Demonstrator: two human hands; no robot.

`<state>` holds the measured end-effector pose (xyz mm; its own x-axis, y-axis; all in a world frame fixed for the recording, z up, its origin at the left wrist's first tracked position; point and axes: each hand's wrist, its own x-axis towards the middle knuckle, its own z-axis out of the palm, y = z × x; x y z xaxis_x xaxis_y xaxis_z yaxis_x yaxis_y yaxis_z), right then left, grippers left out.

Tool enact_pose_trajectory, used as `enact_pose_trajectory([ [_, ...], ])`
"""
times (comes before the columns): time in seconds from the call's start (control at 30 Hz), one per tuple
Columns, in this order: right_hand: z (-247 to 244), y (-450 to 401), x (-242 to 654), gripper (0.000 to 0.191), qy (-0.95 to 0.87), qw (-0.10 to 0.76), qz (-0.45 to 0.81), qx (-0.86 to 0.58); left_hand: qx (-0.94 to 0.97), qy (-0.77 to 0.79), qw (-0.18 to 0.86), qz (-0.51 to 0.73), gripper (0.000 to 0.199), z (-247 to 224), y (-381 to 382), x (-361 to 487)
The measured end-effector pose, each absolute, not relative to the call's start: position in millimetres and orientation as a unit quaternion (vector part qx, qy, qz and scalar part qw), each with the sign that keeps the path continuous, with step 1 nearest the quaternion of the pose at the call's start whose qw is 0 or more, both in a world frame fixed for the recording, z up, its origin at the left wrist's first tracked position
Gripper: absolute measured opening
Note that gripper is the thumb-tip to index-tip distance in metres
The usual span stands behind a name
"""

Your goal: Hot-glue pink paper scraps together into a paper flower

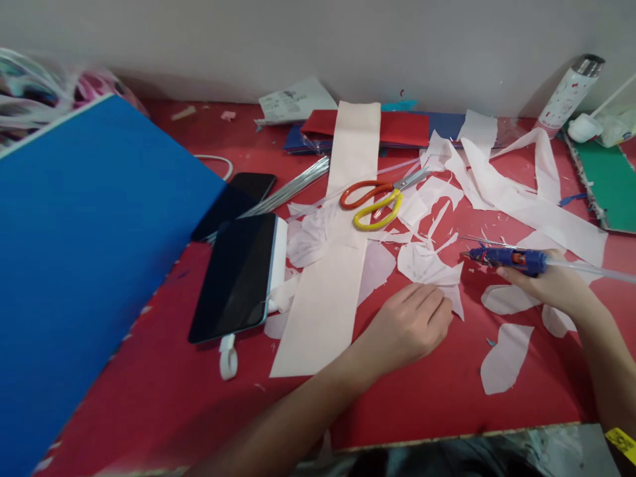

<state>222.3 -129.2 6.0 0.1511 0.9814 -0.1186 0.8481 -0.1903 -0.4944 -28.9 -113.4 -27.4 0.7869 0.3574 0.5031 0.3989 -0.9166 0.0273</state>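
Soft, fairly dim indoor light falls over the red tabletop [422,404], its source out of view; the grey wall [223,53] is duller still. Shadows are faint and soft-edged, darkest at lower left. The pale paper pieces [505,358] look nearly washed out. Fine detail is smeared, the plastic bags [44,86] notably blurred, and wide-angle stretching tilts the bottle [569,99] outward

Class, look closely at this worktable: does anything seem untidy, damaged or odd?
Pale scraps are strewn loosely around the scissors, which looks untidy. The green board has a ragged left edge, perhaps damaged. Nothing looks spilled.
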Motion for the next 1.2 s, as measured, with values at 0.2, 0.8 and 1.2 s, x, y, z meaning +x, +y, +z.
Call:
enact_pose_trajectory([
  [0.2,5.2,-129.1,223.3,0.047,-0.627,0.161,0.2,-0.736,-0.937,-0.209,0.04,-0.278,0.015,-25.4,-110.2,-29.9],
  [0.8,4.0,-129.7,225.0,0.045,-0.626,0.167,0.22,-0.729,-0.935,-0.239,0.084,-0.248,0.019,-29.3,-108.6,-29.2],
  [1.2,2.9,-129.4,225.3,0.048,-0.636,0.165,0.179,-0.732,-0.934,-0.257,0.096,-0.228,0.024,-30.9,-107.1,-24.7],
])
